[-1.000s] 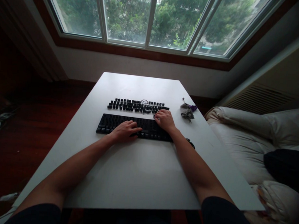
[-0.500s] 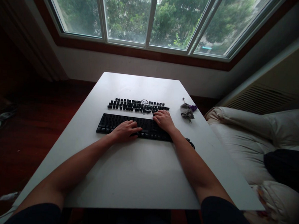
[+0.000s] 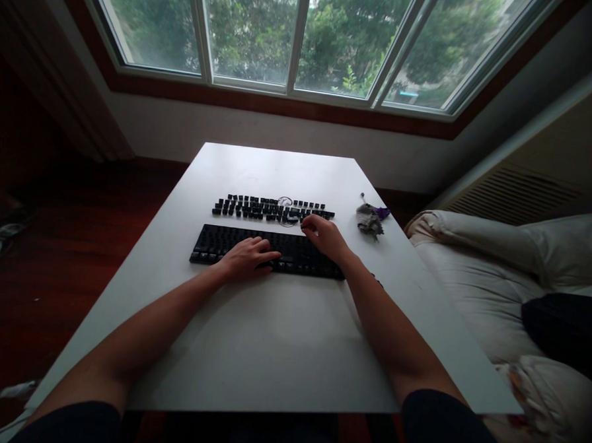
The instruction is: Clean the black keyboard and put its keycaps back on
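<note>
At the far left of the frame a dark red-brown floor [image 3: 50, 261] is seen, with pale scraps lying blurred near its edge. A white desk [image 3: 270, 339] fills the middle of the frame under a wide window [image 3: 296, 36] with green trees beyond it.

Left of centre, the left hand [image 3: 247, 258] is laid palm down on the near half of a black keyboard [image 3: 215, 242], its fingers [image 3: 269, 254] spread flat and loose, nothing held — they point toward the right along the keys. Beyond the keyboard, toward the upper centre, loose black keycaps [image 3: 257, 208] are set out in rows on the desk, apart from the keyboard, and a thin wire ring [image 3: 286, 201] lies among them.

Right of centre, the right hand [image 3: 327, 236] is raised over the keyboard's right end, its fingers [image 3: 310, 224] curled narrowly at the near right edge of the keycap rows; whether a keycap is pinched between them cannot be told — the spot is too small and dark.

Further right, a small grey and purple bundle [image 3: 370, 220] lies on the desk near its edge. At the far right, pale bedding [image 3: 477, 270] and a dark cushion [image 3: 568, 328] are seen.
</note>
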